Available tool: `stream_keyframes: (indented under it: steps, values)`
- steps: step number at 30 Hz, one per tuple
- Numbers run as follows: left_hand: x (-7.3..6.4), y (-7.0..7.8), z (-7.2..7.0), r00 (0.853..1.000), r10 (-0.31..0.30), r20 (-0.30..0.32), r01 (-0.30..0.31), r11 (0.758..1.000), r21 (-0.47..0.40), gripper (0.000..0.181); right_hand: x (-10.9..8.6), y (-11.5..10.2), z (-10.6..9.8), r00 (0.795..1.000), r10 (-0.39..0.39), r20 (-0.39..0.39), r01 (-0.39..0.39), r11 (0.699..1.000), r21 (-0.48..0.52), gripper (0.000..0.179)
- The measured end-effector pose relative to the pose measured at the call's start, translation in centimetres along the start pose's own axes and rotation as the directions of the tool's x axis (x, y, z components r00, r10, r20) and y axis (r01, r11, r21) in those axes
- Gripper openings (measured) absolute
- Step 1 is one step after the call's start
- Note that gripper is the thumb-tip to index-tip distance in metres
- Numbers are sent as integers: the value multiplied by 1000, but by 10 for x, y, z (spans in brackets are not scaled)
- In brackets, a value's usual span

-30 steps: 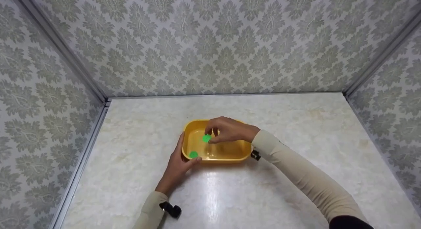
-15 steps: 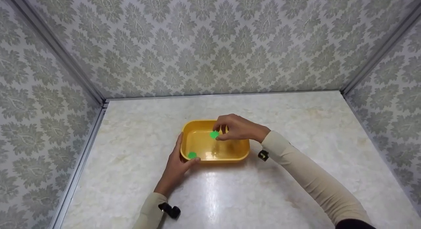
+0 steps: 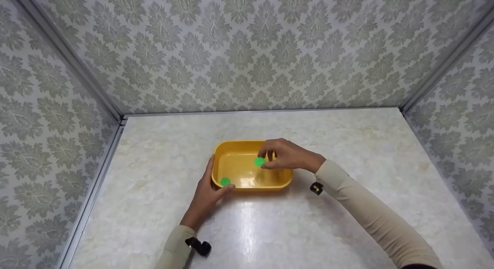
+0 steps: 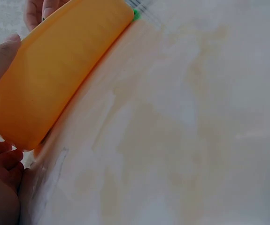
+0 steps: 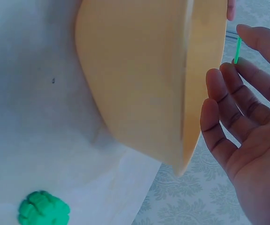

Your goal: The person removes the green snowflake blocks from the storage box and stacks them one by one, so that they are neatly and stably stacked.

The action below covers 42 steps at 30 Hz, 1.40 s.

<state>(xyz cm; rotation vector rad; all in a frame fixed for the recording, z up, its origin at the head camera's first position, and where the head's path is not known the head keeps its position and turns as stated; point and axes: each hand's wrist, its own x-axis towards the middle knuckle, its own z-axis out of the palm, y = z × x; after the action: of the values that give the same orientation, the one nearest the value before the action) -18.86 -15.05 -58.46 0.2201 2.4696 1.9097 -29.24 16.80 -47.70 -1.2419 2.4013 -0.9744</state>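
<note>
A yellow plastic basin [image 3: 235, 164] stands on the table. My left hand [image 3: 204, 197] grips its left end, thumb over the near rim and fingers along the outside; in the left wrist view the thumb lies at the basin's rim. My right hand [image 3: 287, 155] is over the basin's right half and pinches a thin green disc [image 3: 259, 161] between thumb and index finger. In the right wrist view this disc [image 5: 238, 49] appears edge-on, with the other fingers loosely bent. A second green disc [image 3: 225, 181] is at the basin's near left corner.
A lumpy green piece [image 5: 44, 208] lies on the table in the right wrist view; a bit of green [image 4: 136, 15] shows past the basin in the left wrist view. Patterned walls [image 3: 241, 53] rise behind and beside the marbled table [image 3: 162, 145].
My right hand has moved to the right over the basin, carrying the pinched green disc along. The left hand keeps its grip at the basin's left end.
</note>
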Motion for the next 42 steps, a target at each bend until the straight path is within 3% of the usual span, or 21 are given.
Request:
stream_keyframes:
  steps: [8,17,42]
  values:
    - [0,0,0,1000,5,-5,-5,1000,-6,119,-14,7,-2,1000,2,-28,-1,999,42,22]
    - [0,0,1,1000,27,-3,-27,1000,2,120,-30,13,-4,995,69,-66,-65,996,55,21]
    - [2,-1,1,1000,29,-3,-29,999,19,121,-72,27,-15,979,95,-179,-83,994,77,22]
